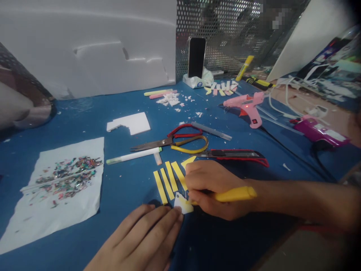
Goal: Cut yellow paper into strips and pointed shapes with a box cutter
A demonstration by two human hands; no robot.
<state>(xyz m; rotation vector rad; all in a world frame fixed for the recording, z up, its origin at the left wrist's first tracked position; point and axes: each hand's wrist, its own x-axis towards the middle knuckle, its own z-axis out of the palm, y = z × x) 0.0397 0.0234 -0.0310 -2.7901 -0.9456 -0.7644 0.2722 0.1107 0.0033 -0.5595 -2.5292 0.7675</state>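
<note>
Clasping yellow marker (237, 194) in curled right grip (211, 177), seemingly to shade white piece (179, 203) just beside it | pressing piece's edge under flat left grip (141, 237) (extended straight, grasping nothing), probably against slipping | with yellow strips (171, 176) spaced just beyond left grip, likely for easy reach

The right hand (212, 181) holds a yellow marker (235, 194) against a small white piece (181, 203).

Head view, forward-down over tabletop (81, 120)
</note>
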